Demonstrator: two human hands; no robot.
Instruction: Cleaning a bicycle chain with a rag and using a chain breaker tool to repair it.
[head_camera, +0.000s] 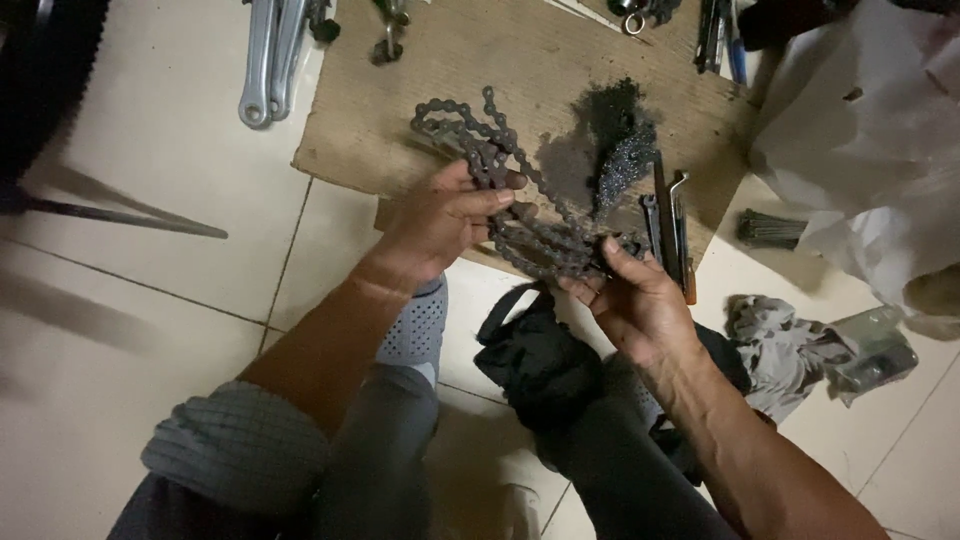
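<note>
A dirty grey bicycle chain (500, 170) lies bunched in loops between both my hands, above a sheet of brown cardboard (400, 90). My left hand (445, 220) grips the upper loops with thumb and fingers closed on the links. My right hand (630, 295) holds the lower bundle of chain from below, thumb pressed on top. A dark wad of steel wool (620, 130) sits on the cardboard just right of the chain.
Slim hand tools (670, 225) lie at the cardboard's right edge. Silver crank arms (270, 55) rest at upper left, a black rag (535, 355) by my knees, a grey rag (780, 345) and white plastic sheet (870, 140) at right, a tyre (45, 80) far left.
</note>
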